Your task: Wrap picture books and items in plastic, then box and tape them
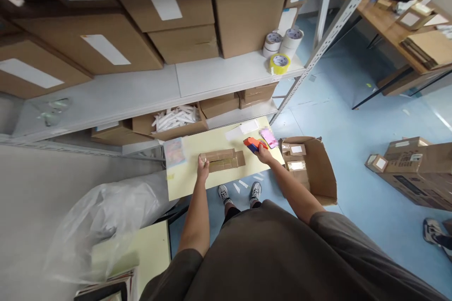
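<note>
Head view: a narrow carton (221, 155) lies on the pale table (189, 186), and everything else is placed from it. At its left end, the left hand (203, 168) pinches the edge, thumb on top. Beyond its right end and apart from it, the right hand (263, 154) is closed round an orange-and-blue tool (252, 144), probably a tape dispenser. Farther right stands a large open box (322, 169). The step looks like sealing; next would call for steadying the carton and bringing the tool to its seam.

The shirt (268, 254) is dark; sneakers (256, 190) seemingly whitish grey.
</note>
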Demonstrator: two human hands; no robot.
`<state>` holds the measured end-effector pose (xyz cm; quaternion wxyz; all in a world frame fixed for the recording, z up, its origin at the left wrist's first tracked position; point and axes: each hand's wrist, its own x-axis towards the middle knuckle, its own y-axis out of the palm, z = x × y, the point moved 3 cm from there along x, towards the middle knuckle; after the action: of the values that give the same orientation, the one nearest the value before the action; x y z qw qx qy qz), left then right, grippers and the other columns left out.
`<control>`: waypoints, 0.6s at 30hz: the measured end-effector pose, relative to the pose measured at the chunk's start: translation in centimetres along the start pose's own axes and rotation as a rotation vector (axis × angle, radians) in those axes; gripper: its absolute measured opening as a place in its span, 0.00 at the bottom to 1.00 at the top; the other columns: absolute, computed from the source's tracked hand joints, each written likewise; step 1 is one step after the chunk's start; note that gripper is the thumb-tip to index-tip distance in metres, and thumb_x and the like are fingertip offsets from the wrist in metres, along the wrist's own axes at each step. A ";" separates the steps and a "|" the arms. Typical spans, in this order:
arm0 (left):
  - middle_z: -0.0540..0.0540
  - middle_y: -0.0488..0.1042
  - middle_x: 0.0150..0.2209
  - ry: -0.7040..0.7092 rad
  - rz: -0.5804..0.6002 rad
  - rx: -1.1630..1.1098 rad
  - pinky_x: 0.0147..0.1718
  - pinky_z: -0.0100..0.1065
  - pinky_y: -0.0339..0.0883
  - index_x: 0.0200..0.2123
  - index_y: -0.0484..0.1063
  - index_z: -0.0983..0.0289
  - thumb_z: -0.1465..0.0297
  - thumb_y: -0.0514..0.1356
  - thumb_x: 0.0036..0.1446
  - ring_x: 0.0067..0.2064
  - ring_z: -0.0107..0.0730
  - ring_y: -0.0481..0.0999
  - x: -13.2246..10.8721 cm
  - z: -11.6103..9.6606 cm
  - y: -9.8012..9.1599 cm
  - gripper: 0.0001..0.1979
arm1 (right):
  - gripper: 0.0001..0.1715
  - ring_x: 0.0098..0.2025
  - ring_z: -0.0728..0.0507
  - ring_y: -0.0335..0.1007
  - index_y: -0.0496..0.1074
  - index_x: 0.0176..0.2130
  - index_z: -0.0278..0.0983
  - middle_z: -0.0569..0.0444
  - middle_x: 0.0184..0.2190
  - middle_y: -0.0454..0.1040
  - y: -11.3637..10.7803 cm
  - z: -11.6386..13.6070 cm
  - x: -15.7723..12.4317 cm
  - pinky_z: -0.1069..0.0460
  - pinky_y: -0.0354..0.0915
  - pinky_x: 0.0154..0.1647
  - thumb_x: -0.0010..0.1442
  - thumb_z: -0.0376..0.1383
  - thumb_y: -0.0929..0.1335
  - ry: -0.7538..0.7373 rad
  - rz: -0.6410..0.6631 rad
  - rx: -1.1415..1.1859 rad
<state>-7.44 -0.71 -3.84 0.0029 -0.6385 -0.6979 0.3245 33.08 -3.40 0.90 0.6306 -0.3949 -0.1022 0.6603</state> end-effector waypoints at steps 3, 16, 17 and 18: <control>0.66 0.61 0.76 0.032 0.023 0.000 0.73 0.46 0.57 0.80 0.48 0.61 0.52 0.61 0.69 0.76 0.51 0.62 -0.8 -1.0 0.2 0.45 | 0.33 0.49 0.29 0.79 0.66 0.65 0.36 0.41 0.49 0.82 -0.3 3.9 -2.3 0.43 0.69 0.48 0.66 0.46 0.69 -0.034 -0.009 -0.072; 0.72 0.60 0.76 0.078 0.105 -0.104 0.72 0.48 0.57 0.78 0.54 0.68 0.55 0.57 0.73 0.77 0.53 0.60 -2.0 -1.8 -0.9 0.39 | 0.27 0.42 0.37 0.79 0.79 0.44 0.39 0.47 0.42 0.83 5.8 16.0 -3.2 0.49 0.69 0.44 0.61 0.59 0.75 -0.199 0.289 -0.157; 0.71 0.60 0.76 0.093 0.092 -0.110 0.72 0.47 0.57 0.78 0.54 0.67 0.55 0.58 0.72 0.77 0.52 0.60 -2.1 -1.9 -1.2 0.39 | 0.27 0.43 0.36 0.79 0.79 0.44 0.40 0.48 0.42 0.83 5.6 16.1 -3.2 0.48 0.69 0.45 0.61 0.59 0.75 -0.207 0.298 -0.172; 0.71 0.61 0.75 0.107 0.062 -0.105 0.72 0.46 0.56 0.78 0.55 0.67 0.55 0.59 0.71 0.77 0.51 0.60 -2.2 -2.0 -1.6 0.40 | 0.27 0.43 0.36 0.78 0.79 0.44 0.40 0.48 0.41 0.83 5.4 16.1 -3.2 0.48 0.69 0.45 0.60 0.58 0.76 -0.213 0.308 -0.186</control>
<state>-7.65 -1.74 -0.67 -0.0032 -0.6753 -0.6928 0.2529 18.17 -1.43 9.47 0.4687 -0.3905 -0.1671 0.7746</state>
